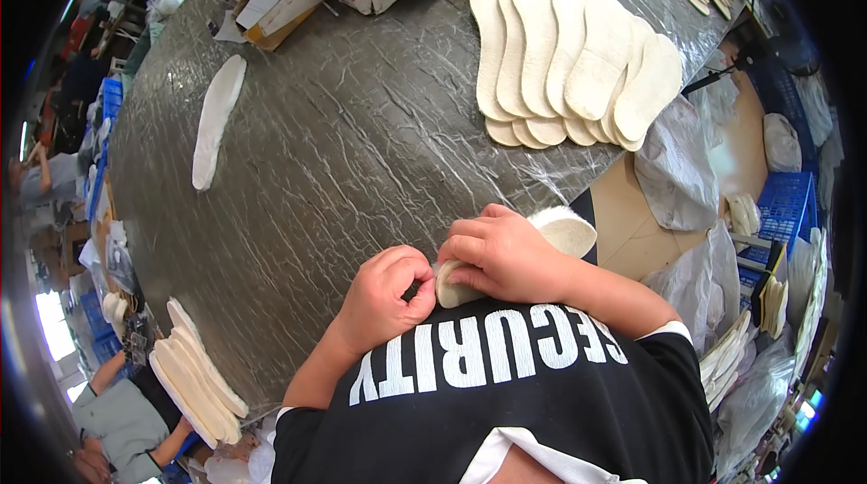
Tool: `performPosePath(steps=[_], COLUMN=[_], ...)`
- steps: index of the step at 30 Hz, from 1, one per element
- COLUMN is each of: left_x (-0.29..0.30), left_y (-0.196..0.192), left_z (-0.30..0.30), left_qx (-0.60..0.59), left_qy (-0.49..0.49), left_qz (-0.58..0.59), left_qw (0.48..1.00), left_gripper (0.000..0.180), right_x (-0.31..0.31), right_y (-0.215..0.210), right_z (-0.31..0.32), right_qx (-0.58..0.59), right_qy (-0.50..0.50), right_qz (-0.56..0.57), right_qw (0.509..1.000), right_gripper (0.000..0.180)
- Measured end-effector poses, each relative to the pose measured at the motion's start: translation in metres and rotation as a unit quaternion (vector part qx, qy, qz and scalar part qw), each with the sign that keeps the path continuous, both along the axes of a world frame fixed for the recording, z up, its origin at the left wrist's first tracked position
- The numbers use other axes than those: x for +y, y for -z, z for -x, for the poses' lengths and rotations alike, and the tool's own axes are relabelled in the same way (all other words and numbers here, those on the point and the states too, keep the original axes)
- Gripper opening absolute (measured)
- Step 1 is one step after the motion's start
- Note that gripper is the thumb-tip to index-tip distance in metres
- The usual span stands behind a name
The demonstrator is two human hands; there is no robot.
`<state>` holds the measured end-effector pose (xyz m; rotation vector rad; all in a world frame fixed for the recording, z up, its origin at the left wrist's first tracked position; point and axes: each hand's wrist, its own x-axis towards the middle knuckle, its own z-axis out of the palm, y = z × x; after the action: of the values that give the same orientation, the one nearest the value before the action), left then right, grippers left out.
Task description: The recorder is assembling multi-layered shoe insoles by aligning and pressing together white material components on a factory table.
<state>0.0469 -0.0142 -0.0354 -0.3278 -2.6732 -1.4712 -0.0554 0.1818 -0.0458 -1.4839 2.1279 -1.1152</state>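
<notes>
Hands: right hand (501,254) closed over cream felt shoe insole (564,231) at table (361,141) near edge, left hand (388,294) pinched on its heel end | risk: insole overhangs the edge, could be dropped if pinch slackens.

A single fisheye view looks steeply down from the person's head onto the crinkled grey foil-covered worktop (361,150), close above the chest. The worktop fills the centre and far side; its edges bend toward the dark rim, with the floor beyond its right edge.
</notes>
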Motion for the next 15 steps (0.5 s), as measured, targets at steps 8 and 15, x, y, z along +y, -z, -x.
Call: performPosePath(steps=[8, 15], left_x=[-0.009, 0.0], left_y=[-0.005, 0.017], left_z=[0.002, -0.005], left_qx=[-0.138, -0.21], left_qy=[0.036, -0.105], left_qz=[-0.097, -0.37], left_qw=[0.985, 0.899], left_gripper=[0.01, 0.022], right_x=[-0.009, -0.01], right_y=[0.0, 0.004], right_z=[-0.001, 0.008], right_qx=[-0.008, -0.102], right_qy=[-0.027, 0.03], right_qz=[0.048, 0.058], right_qw=[0.998, 0.993], right_gripper=[0.014, 0.01])
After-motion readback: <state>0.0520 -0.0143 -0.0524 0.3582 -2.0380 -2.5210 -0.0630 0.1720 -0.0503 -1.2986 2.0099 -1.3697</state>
